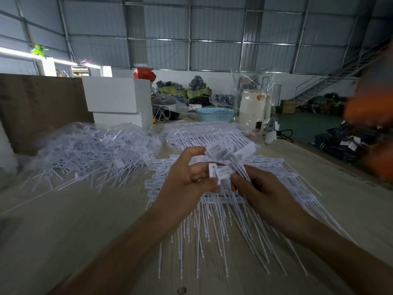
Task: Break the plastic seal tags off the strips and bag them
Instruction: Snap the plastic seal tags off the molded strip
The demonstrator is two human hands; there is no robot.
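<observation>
Both hands are raised over a spread of white plastic seal strips (214, 222) lying on the wooden table (85, 231). My left hand (187, 179) pinches one white seal tag (220, 172) at its head. My right hand (261, 190) grips a bunch of white seal tags (230, 151) by their thin tails, their heads fanning up above my fingers. To the left lies a clear plastic bag (91, 147) full of loose tags. A second pile of joined strips (210, 133) lies behind my hands.
White foam boxes (119, 101) stand at the table's back, with a light-blue basket (214, 114) and a cream canister (255, 107) to their right. A blurred orange shape (370, 116) is at the right edge. A brown board (38, 107) stands at the left.
</observation>
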